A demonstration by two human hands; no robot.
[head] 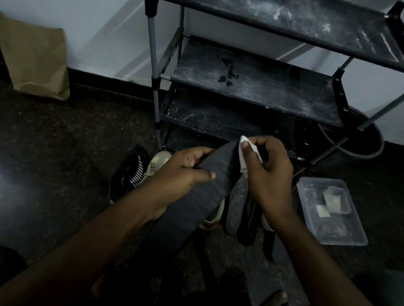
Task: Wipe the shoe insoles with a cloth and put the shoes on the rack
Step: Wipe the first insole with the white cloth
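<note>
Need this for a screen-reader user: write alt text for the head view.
The left hand holds a dark insole while the right hand pinches a white cloth against its far end. A dusty rack stands behind, shoes on the floor beneath.

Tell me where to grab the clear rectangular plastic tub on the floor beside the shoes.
Pinch the long left rim of the clear rectangular plastic tub, coming from above. It sits flat with no lid, so that rim is exposed: thumb inside, fingers outside. The white folded pieces lie toward its far end, so the nearer half is probably freer.
</note>
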